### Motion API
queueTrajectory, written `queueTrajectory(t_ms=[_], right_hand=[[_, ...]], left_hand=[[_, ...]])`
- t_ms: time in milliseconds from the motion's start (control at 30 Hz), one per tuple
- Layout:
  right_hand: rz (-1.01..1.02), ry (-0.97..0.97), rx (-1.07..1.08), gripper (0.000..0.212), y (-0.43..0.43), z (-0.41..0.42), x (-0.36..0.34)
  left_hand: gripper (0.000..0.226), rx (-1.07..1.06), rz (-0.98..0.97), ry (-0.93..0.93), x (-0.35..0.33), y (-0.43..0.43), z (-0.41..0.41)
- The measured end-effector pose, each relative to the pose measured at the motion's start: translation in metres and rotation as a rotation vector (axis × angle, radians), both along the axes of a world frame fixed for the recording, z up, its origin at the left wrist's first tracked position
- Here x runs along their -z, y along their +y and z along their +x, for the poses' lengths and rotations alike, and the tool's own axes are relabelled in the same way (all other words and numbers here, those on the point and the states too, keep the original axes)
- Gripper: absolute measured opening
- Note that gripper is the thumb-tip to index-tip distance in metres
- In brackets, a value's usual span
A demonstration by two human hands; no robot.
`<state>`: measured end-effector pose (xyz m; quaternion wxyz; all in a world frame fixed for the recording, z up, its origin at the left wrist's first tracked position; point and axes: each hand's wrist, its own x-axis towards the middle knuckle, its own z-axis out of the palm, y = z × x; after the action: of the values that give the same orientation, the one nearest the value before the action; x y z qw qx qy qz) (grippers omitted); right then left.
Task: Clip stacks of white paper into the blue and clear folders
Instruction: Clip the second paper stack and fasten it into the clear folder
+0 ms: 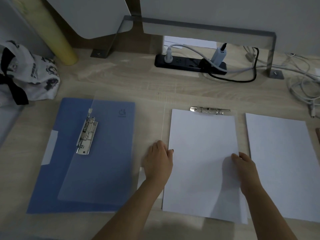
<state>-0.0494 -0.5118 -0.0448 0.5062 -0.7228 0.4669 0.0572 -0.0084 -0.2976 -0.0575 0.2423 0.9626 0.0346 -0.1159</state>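
Observation:
A blue folder [52, 187] lies open on the left of the desk, its metal clip [86, 134] lifted, with a clear cover sheet [103, 153] lying across it. In the middle a stack of white paper [202, 153] lies on the clear folder, whose edge [163, 122] shows left of it; the stack's top edge sits just below the folder's metal clip [210, 110]. My left hand [158, 160] grips the stack's left edge, thumb on top. My right hand [244, 165] grips its right edge the same way. A second paper stack [284, 161] lies at the right.
A black power strip [188, 64] with plugs and cables sits at the back. More white cables [304, 87] trail at the right. A printed cloth bag [27, 73] and a yellow roll [55, 32] stand at the back left. A metal monitor stand [271, 54] spans the rear.

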Motion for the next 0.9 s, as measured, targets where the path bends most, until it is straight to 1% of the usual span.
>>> queueTrajectory(t_ms=[67, 133, 167, 267, 333, 367, 400, 467, 633, 767, 833, 900], right_hand=[[-0.024, 0.01, -0.008, 0.026, 0.001, 0.001, 0.001], [-0.034, 0.001, -0.01, 0.024, 0.001, 0.001, 0.0], [-0.034, -0.012, -0.012, 0.021, 0.002, 0.002, -0.001], [-0.025, -0.053, -0.004, 0.014, 0.004, 0.003, -0.005], [-0.012, -0.066, 0.011, 0.013, 0.006, 0.004, -0.007], [-0.009, -0.068, 0.018, 0.013, 0.006, 0.004, -0.008], [-0.008, -0.064, 0.022, 0.013, 0.006, 0.005, -0.008], [-0.01, -0.05, 0.033, 0.016, 0.006, 0.006, -0.007], [-0.023, 0.007, 0.054, 0.027, 0.005, 0.008, -0.007], [0.034, 0.013, 0.099, 0.025, 0.002, 0.013, -0.012], [0.022, 0.005, 0.099, 0.027, 0.002, 0.015, -0.011], [-0.006, 0.014, 0.092, 0.028, 0.005, 0.016, -0.011]], left_hand=[[0.036, 0.073, 0.018, -0.03, 0.003, 0.002, -0.001], [0.048, 0.175, 0.131, -0.067, 0.009, 0.004, -0.003], [0.05, 0.21, 0.186, -0.112, 0.011, 0.006, -0.003], [0.049, 0.234, 0.28, -0.318, 0.027, 0.011, -0.004], [0.043, 0.256, 0.305, -0.4, 0.035, 0.016, -0.003], [0.044, 0.273, 0.306, -0.423, 0.035, 0.019, -0.002], [0.047, 0.295, 0.311, -0.434, 0.034, 0.021, -0.001], [0.045, 0.328, 0.32, -0.454, 0.032, 0.024, 0.0], [0.049, 0.335, 0.329, -0.445, 0.031, 0.023, 0.001], [0.044, 0.319, 0.314, -0.428, 0.032, 0.022, 0.002], [0.044, 0.32, 0.326, -0.414, 0.03, 0.022, 0.003], [0.047, 0.329, 0.317, -0.361, 0.03, 0.022, 0.003]])
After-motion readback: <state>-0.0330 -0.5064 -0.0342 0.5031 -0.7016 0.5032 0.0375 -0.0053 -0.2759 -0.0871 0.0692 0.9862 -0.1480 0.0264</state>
